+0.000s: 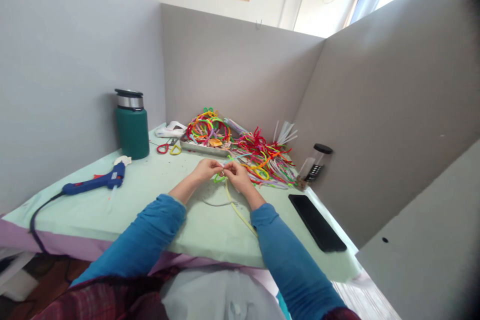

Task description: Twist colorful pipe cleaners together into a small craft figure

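My left hand (205, 170) and my right hand (237, 177) meet over the middle of the table, fingertips pinched together. Between them is a small green pipe cleaner loop (218, 178). A pale yellow pipe cleaner (237, 210) hangs from below the right fingers and curves down towards the right forearm. The exact join at the fingertips is too small to make out. Under the hands, a thin grey strand (217, 204) lies on the pale green tablecloth (210, 232).
A metal tray (204, 149) holds coloured loops, with loose pipe cleaners (262, 152) heaped beside it. At left are a green bottle (133, 132), a corded blue glue gun (97, 181) and red and yellow handles (168, 149). A black phone (317, 222) and clear bottle (314, 166) lie right. Grey partitions (240, 70) enclose the table.
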{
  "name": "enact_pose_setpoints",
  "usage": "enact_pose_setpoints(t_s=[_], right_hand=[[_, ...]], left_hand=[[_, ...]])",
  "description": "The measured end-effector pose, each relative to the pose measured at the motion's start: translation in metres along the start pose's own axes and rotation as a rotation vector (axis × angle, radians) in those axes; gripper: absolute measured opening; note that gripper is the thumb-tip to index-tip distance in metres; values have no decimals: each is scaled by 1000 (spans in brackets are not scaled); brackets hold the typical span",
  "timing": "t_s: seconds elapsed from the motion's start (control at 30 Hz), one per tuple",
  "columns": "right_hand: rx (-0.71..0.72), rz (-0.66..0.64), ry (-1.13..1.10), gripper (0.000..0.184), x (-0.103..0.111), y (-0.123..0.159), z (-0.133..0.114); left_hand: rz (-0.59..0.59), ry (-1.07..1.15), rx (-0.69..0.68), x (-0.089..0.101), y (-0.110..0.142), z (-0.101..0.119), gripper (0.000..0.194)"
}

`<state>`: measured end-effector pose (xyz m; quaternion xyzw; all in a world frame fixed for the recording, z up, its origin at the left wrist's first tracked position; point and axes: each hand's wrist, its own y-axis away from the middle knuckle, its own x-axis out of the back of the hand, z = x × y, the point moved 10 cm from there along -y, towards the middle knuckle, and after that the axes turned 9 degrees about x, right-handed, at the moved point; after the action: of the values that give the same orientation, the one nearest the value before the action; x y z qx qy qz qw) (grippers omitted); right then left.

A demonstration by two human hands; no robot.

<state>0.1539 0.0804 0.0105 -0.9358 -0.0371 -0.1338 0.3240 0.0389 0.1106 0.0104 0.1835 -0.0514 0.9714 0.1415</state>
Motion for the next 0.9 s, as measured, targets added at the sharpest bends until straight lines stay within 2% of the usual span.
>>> enact_pose_setpoints(t_s=[0.23, 0.43, 0.63, 0.9], right_hand=[[-36, 0, 45, 11, 1, 0, 4], [-25, 6, 89, 11, 3, 0, 2], [-12, -27, 145, 9, 1, 0, -3], [-10, -39, 179, 11, 0, 0, -7]], left_hand=[[-28, 6, -5, -4, -3, -5, 20], [24, -64, -82, -1, -7, -5, 20], [-31, 18, -11, -5, -5, -8, 25], [-35, 26, 20, -4, 4, 0, 28]])
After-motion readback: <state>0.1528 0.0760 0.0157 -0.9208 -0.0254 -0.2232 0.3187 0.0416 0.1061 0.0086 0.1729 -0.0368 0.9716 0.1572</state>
